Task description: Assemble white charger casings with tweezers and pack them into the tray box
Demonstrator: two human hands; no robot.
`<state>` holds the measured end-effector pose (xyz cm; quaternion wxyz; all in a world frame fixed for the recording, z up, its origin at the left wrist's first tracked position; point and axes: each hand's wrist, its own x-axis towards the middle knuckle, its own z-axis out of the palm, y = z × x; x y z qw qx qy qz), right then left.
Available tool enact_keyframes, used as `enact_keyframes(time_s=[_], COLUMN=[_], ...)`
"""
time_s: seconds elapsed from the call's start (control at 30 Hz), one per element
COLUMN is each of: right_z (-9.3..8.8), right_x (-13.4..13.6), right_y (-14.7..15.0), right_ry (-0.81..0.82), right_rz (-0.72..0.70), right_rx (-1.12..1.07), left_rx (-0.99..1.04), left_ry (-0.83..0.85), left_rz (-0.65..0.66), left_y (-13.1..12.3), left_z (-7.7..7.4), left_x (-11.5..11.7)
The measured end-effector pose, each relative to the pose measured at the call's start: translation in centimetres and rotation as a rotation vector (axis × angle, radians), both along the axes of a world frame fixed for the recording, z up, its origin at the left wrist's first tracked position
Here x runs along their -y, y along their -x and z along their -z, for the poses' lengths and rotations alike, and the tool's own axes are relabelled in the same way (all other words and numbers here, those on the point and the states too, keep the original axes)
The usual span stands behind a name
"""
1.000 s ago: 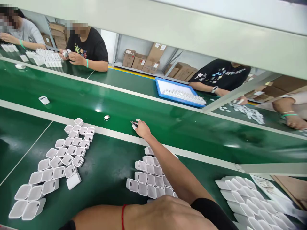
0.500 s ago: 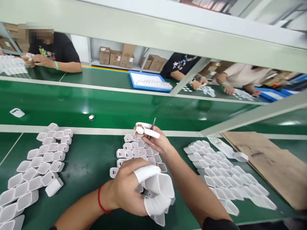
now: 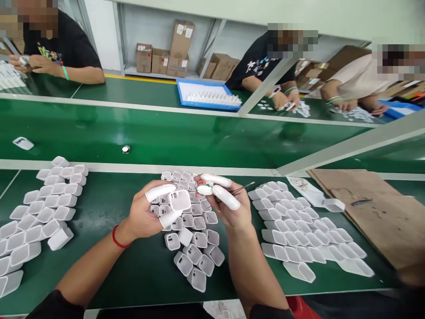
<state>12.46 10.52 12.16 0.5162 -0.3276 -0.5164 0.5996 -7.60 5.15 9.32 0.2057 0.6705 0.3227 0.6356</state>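
White finger covers sit on the thumb and a finger of each hand. Between the covered fingertips of my left hand (image 3: 145, 212) is a white plastic housing (image 3: 180, 201), its open side toward me. My right hand (image 3: 236, 206) pinches a small electronic part (image 3: 204, 189) with a round white face and a bit of green and red board. A thin dark tool (image 3: 245, 186), perhaps tweezers, pokes out of that same hand. Both hands hover above a cluster of white housings (image 3: 199, 240), the two held things close but apart.
More white housings stand in rows at the left (image 3: 49, 201) and right (image 3: 294, 226). Cardboard (image 3: 361, 204) lies at the far right. On the green strip ahead are a single housing (image 3: 23, 143) and a small part (image 3: 125, 149). Co-workers sit across, beside a blue tray (image 3: 209, 106).
My left hand has swung up and forward from close to the camera, now gripping one housing beside my right hand. My right hand still pinches the part. The view has tilted slightly.
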Motion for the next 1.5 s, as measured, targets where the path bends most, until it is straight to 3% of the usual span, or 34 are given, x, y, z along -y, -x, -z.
enact_keyframes(time_s=[0.1, 0.17, 0.4, 0.5, 0.67, 0.87, 1.5], right_z=[-0.3, -0.4, 0.0, 0.2, -0.1, -0.6, -0.4], right_x=[0.6, 1.0, 0.9, 1.1, 1.5, 0.9, 0.8], right_y=[0.4, 0.6, 0.7, 0.3, -0.6, -0.5, -0.5], right_ry=[-0.108, -0.166, 0.003, -0.06, -0.429, -0.69, -0.864], right_rz=[0.091, 0.079, -0.255, -0.21, -0.075, -0.173, -0.101], right_rx=[-0.044, -0.056, -0.049, 0.13, 0.27, 0.326, 0.515], left_rx=[-0.007, -0.024, -0.076, -0.083, -0.09, -0.095, -0.13], left_ry=[0.05, 0.081, 0.131, 0.133, 0.134, 0.107, 0.096], left_rz=[0.003, -0.009, -0.019, -0.031, 0.019, 0.108, 0.142], left_y=[-0.1, -0.1, -0.2, -0.2, -0.1, -0.2, 0.0], left_z=[0.5, 0.7, 0.8, 0.9, 1.0, 0.9, 0.6], left_x=[-0.3, -0.4, -0.7, -0.8, -1.0, -1.1, -1.2])
